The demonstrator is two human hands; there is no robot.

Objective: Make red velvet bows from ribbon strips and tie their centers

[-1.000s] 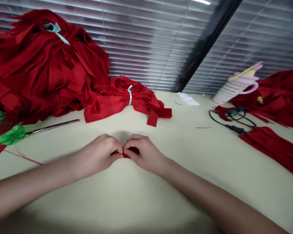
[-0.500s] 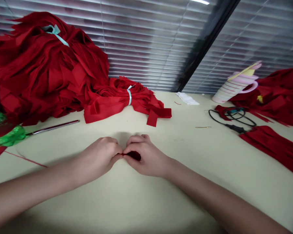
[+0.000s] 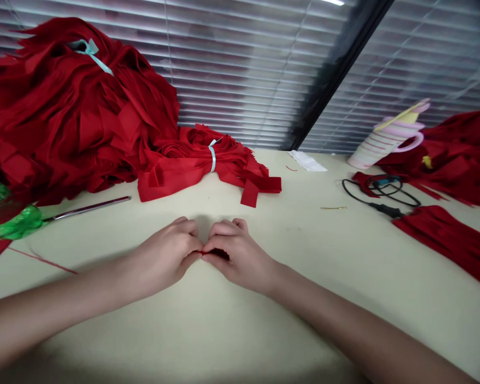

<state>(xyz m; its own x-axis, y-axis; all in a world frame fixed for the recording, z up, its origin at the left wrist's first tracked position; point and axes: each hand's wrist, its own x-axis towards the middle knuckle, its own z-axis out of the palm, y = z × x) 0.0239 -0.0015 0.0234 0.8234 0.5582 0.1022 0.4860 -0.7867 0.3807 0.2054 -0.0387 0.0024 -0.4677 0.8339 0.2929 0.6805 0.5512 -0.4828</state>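
Observation:
My left hand (image 3: 168, 255) and my right hand (image 3: 237, 253) meet at the middle of the pale table (image 3: 240, 325), fingers curled and thumbs pressed together. Between them they pinch a small piece of red fabric (image 3: 220, 254), mostly hidden inside the fingers. Only a dark red sliver shows under my right thumb. Both forearms reach in from the bottom corners.
A big heap of red cloth (image 3: 60, 106) lies at the back left, with a tied bundle of red strips (image 3: 208, 160) beside it. A thin metal rod (image 3: 88, 207) and green plastic (image 3: 8, 218) lie left. Black cord (image 3: 380, 194), folded red fabric (image 3: 448, 240) and a pale striped cone (image 3: 384, 141) sit right.
My hands stay together on the red piece. The fingers have shifted slightly and less red shows than before.

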